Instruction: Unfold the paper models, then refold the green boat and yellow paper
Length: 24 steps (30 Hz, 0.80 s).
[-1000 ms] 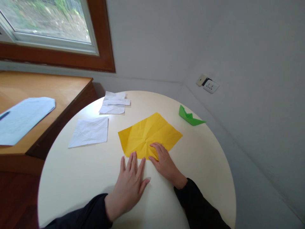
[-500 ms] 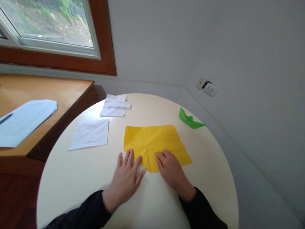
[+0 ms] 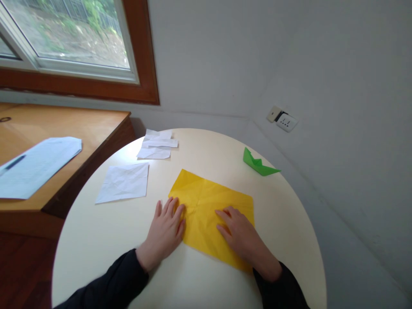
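Paper (image 3: pixel 209 206), yellow, creased, lay flat on the round table (image 3: pixel 289 214), its long edges slanting down to the right. Left hand (image 3: pixel 165 231) rested palm down at the paper's left edge, fingers open and held together, tips touching the sheet. Right hand (image 3: pixel 241 234) lay flat on the paper's near right part, fingers open and slightly spread, pressing the sheet to the table; neither hand gripped anything. Both arms wore dark sleeves (image 3: pixel 109 283).

White sheet (image 3: pixel 124 182), crumpled, lay left of the paper, apart from it. Scraps (image 3: pixel 156 145), white, in a small stack, lay beyond the paper to its upper left, near the table's far rim. Boat (image 3: pixel 259 163), green, folded, stood beyond the paper to its upper right, well apart. Desk (image 3: pixel 74 128), wooden, stood farther left of the paper, touching the table's rim, bearing a printed page (image 3: pixel 35 165). Window (image 3: pixel 71 38), brown-framed, sat above the desk. Socket (image 3: pixel 283 120) was on the wall beyond the boat.
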{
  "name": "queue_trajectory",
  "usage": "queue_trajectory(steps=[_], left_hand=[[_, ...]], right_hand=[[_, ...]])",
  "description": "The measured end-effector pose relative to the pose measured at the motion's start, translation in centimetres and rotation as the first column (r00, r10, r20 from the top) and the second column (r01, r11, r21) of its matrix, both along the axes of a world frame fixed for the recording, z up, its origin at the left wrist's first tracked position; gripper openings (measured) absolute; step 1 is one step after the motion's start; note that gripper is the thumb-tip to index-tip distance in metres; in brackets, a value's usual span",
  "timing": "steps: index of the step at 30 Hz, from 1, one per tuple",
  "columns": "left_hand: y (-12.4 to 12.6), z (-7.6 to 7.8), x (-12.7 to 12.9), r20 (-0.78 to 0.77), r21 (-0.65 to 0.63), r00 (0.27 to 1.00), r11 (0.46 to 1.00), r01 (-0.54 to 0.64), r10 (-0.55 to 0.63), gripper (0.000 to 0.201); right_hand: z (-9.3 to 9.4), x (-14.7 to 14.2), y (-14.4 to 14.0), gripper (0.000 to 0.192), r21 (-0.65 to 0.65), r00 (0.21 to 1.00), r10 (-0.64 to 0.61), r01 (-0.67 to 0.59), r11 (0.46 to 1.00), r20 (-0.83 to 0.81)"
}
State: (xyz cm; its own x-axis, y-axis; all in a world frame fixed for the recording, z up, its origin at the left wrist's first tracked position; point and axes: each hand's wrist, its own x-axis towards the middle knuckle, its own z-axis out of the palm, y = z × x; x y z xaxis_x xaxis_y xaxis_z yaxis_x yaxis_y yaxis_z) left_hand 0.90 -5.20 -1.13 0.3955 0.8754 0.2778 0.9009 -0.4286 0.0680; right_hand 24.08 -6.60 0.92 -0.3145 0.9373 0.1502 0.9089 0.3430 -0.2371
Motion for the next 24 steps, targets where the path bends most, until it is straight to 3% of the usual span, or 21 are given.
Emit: queue_trajectory(steps=[4,7,12,15,17,20,24], left_hand=[[0.8,-0.1,-0.6,0.010,-0.017,1.000,1.000,0.004,-0.004,0.036],[1.3,-0.4,-1.0,0.023,-0.021,0.999,0.999,0.041,-0.041,0.039],[1.2,-0.7,-1.0,0.011,-0.015,0.991,0.991,0.131,-0.131,0.041],[0.7,-0.5,-0.6,0.009,-0.041,0.977,0.976,0.214,-0.214,0.041],[0.3,-0.3,-0.5,0.016,-0.058,0.964,0.962,0.267,-0.266,0.041],[0.0,0.1,-0.4,0.020,-0.091,0.946,0.942,0.323,-0.323,0.042],[-0.1,0.4,-0.4,0.005,-0.134,0.936,0.927,0.349,-0.352,0.044]], right_hand=[[1.4,-0.9,-0.7,0.018,-0.144,0.986,0.134,-0.148,0.978,-0.102],[1.8,-1.5,-0.8,0.018,-0.161,0.958,0.190,-0.226,0.961,-0.214],[1.2,-1.0,0.3,0.020,-0.065,0.955,0.077,-0.100,0.993,-0.285],[0.1,-0.3,1.1,0.018,0.019,0.945,0.007,0.000,1.000,-0.327],[-0.8,0.1,1.6,0.027,0.064,0.925,-0.050,0.080,0.995,-0.376],[-2.0,0.1,1.9,0.044,0.051,0.888,-0.135,0.175,0.983,-0.439],[-2.5,-0.6,1.9,0.046,0.026,0.858,-0.144,0.180,0.983,-0.493]])
